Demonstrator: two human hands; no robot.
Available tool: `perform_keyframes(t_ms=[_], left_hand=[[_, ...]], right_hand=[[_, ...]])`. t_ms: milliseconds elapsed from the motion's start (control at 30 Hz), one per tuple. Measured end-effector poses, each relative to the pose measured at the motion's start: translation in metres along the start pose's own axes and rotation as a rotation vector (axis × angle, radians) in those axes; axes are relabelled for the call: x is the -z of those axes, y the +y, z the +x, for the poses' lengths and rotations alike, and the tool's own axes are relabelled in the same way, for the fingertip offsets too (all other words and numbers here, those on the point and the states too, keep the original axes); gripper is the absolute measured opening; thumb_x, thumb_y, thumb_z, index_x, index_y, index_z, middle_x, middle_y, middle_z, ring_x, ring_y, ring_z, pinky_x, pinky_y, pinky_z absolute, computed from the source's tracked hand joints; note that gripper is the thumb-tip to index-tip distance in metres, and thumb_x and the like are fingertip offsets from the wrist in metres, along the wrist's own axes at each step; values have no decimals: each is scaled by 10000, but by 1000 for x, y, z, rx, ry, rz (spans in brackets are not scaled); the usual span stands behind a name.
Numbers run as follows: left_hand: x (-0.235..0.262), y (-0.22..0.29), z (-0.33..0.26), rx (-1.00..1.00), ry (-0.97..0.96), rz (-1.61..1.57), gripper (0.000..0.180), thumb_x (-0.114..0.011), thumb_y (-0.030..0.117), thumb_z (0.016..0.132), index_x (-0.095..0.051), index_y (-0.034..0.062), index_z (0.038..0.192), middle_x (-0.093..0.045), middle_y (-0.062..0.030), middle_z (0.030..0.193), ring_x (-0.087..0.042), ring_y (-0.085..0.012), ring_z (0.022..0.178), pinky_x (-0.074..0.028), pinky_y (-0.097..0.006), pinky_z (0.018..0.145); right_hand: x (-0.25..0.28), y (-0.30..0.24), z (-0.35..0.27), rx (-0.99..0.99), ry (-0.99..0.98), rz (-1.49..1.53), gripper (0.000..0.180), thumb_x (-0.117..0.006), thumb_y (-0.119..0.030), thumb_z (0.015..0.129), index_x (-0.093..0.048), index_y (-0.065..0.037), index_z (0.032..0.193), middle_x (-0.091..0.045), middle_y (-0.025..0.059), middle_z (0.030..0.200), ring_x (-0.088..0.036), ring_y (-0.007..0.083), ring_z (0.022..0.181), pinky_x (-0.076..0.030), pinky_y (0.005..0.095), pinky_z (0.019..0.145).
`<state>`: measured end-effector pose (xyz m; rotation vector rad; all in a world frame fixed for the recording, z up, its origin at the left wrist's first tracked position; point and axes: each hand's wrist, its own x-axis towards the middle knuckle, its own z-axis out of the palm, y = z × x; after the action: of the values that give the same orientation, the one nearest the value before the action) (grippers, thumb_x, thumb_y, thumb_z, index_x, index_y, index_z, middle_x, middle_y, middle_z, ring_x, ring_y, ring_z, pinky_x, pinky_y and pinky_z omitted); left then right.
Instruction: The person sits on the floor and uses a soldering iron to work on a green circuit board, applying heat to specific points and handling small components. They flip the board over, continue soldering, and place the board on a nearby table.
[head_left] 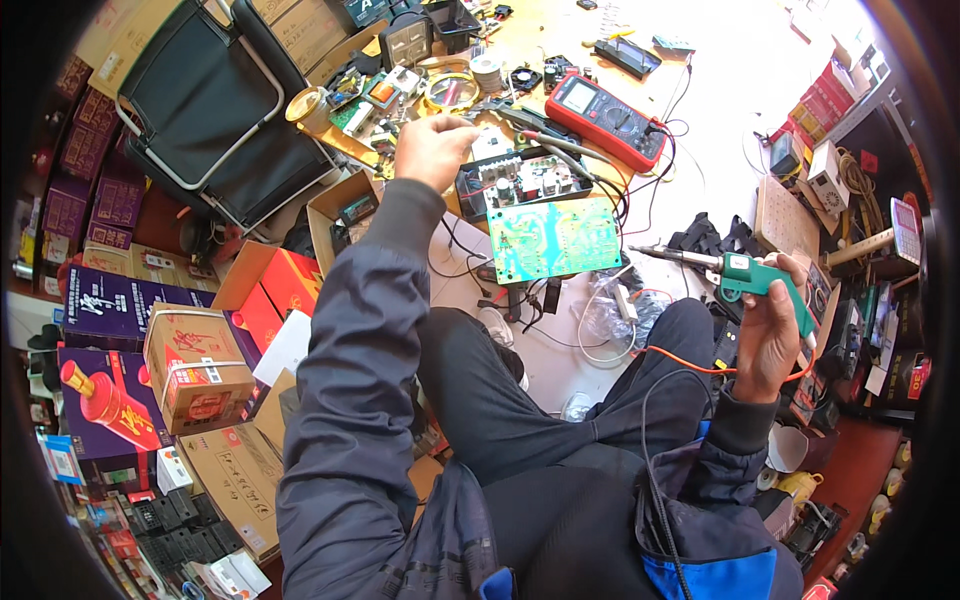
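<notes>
Over the desk point(720, 90), seen from the head camera, the right hand point(770, 335) is wrapped around a green soldering gun point(745, 272); its long axis runs left, the tip aimed toward the green circuit board point(553, 238), which lies near the desk's front edge, left of that hand; the left hand point(432, 150) hangs farther back, fingers pinched narrow, on what I cannot tell; it sits just left of an open black unit point(520, 180); 1 red multimeter point(605, 120) lies behind; the right hand is nearer the board's right edge.
</notes>
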<state>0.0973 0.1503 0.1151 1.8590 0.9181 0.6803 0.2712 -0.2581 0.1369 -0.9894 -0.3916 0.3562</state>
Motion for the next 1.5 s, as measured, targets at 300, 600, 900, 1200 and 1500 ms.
perform_keyframes(t_ms=[300,600,900,1200,1500], left_hand=[[-21,-9,48,58,-46,593,270,-789,230,742,-797,30,923,-762,-145,883,-726,-223,831,-547,-323,821],[-24,-31,62,74,-113,711,277,-767,253,736,-809,79,948,-761,-156,940,-726,-280,889,-548,-354,848],[-14,-14,53,60,-107,604,273,-741,228,795,-795,46,990,-769,-138,962,-725,-231,893,-541,-327,850],[24,15,-48,-78,198,-115,251,-680,177,917,-743,-32,1041,-736,-61,929,-647,-111,824,-505,-268,766],[-15,-24,-170,247,36,-467,308,-718,194,943,-680,-35,1145,-698,-52,1020,-626,-108,919,-504,-265,839]], right_hand=[[0,4,-3,-47,38,12,345,-643,-104,959,-541,15,1266,-610,148,1127,-592,160,883,-484,262,748],[5,9,0,-69,4,17,342,-634,-122,966,-543,2,1271,-601,136,1145,-589,157,921,-473,261,757],[0,11,-3,-73,36,24,372,-643,-119,960,-534,11,1291,-595,129,1151,-584,156,925,-471,266,761],[-22,16,2,-41,99,-23,398,-654,-101,944,-523,22,1299,-593,104,1148,-592,155,983,-470,281,819],[-38,19,5,-80,67,149,172,-607,-169,987,-555,-63,1112,-600,21,869,-567,103,766,-442,267,672]])
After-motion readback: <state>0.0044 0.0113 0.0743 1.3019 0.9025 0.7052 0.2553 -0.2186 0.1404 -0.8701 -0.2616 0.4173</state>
